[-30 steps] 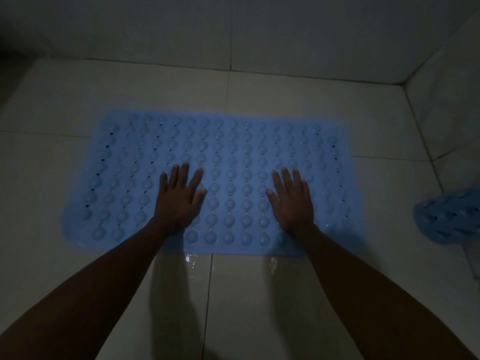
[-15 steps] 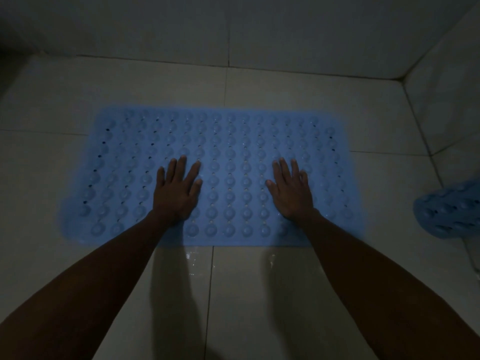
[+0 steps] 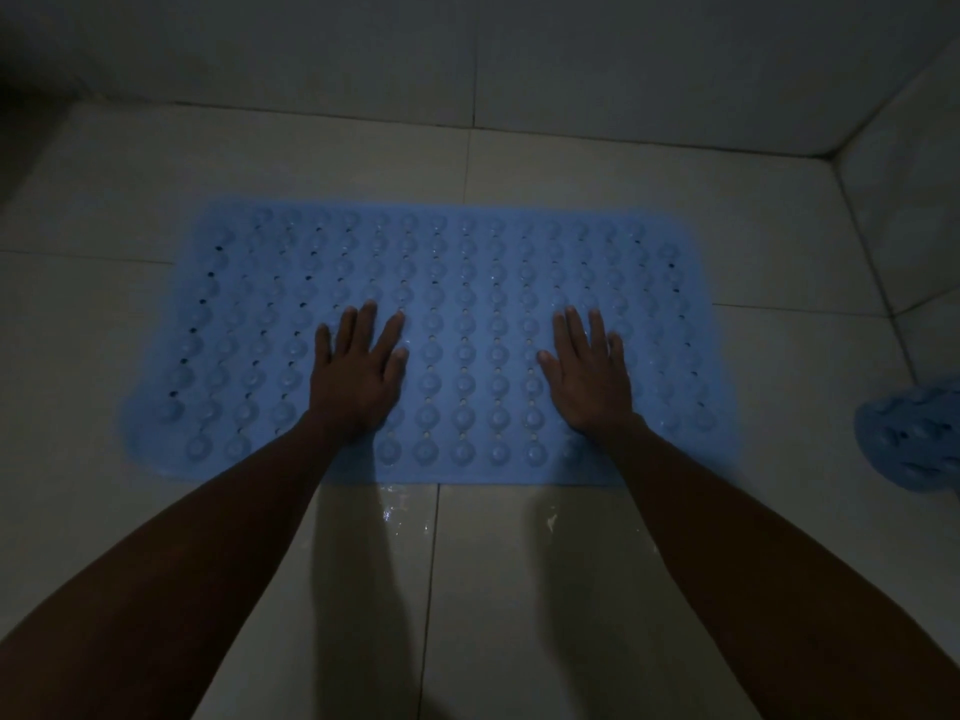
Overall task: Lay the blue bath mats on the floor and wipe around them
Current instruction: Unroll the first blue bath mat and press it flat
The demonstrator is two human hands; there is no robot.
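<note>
A blue bath mat (image 3: 467, 283) with rows of round bumps and small holes lies flat on the pale tiled floor, its long side facing me. My left hand (image 3: 358, 371) rests palm down on the mat's near left-centre, fingers spread. On the near right-centre my right hand (image 3: 589, 374) lies the same way, flat and empty. A second blue mat (image 3: 909, 439), curled or rolled, shows at the right edge of the view, apart from both hands.
Tiled walls (image 3: 571, 59) close the space at the back and on the right, meeting in a corner at the upper right. A few wet spots (image 3: 395, 511) glint on the floor tile just in front of the mat's near edge.
Both hands stay flat on the mat, nearly in the same spots. The view has shifted slightly, so the mat sits a little higher in the frame.
</note>
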